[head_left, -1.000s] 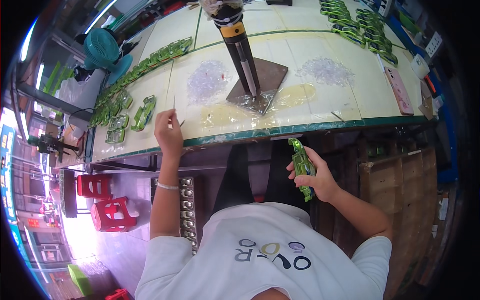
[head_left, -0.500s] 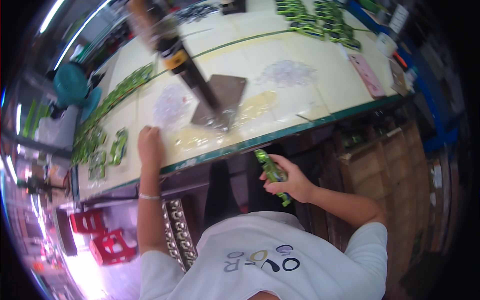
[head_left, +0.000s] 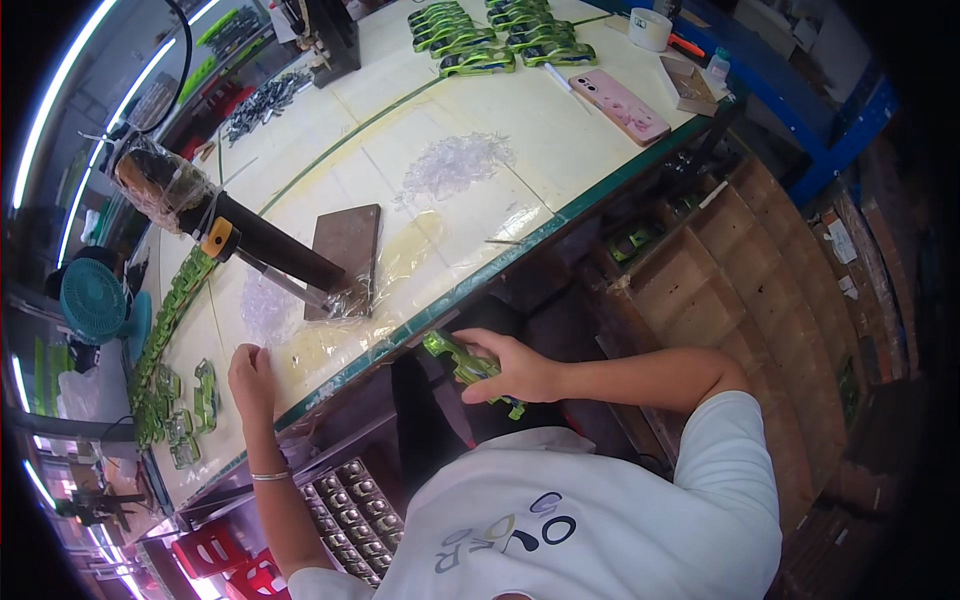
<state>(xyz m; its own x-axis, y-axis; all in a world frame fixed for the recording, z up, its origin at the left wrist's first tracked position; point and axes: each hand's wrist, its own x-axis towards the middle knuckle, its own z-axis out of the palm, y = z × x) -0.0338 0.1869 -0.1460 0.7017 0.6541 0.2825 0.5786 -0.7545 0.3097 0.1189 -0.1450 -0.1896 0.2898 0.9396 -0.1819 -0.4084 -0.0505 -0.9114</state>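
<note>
holding a green car shell [head_left: 468, 366] over the lap, just off the near edge of the table [head_left: 465, 228], the right hand [head_left: 518, 368] has thumb and fingers clamped about its sides; the left hand [head_left: 250, 376] is at the table's edge, fingers curled, though i cannot tell whether they pinch anything; the shell looks light, stiff and glossy, so probably a bit slippery; thin parts around its openings might crack, so the firm long sides seem the best hold

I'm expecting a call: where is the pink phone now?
In the head view, the pink phone lies at upper right on the table, between a white stick and a shallow box.
</note>
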